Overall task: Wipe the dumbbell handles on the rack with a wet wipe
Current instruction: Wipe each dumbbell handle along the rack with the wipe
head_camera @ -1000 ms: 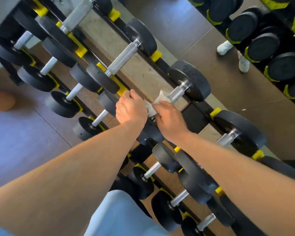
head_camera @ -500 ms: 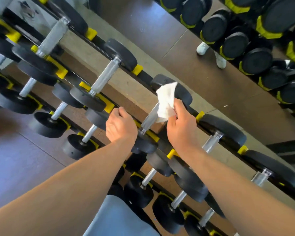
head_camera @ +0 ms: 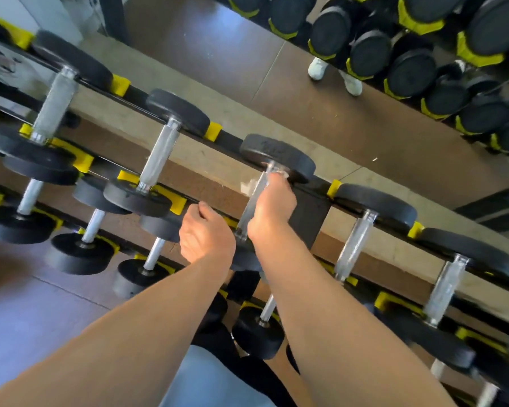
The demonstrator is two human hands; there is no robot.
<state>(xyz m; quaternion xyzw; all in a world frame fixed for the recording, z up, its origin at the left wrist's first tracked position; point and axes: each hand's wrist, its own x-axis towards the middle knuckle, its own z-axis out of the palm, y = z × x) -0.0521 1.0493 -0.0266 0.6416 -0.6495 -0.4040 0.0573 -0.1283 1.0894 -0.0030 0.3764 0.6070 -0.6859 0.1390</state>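
My right hand [head_camera: 272, 210] has dropped from beside the dumbbell handle [head_camera: 249, 211] and now wraps it, the wet wipe [head_camera: 248, 185] pressed underneath, a white corner showing left of the handle. I'd say wiping has started. My left hand [head_camera: 204, 235] stays curled, empty, just left.

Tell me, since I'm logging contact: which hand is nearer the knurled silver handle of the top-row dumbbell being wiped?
Right. The right hand wraps that knurled silver handle with the white wet wipe; the left hand hangs beside it, apart.
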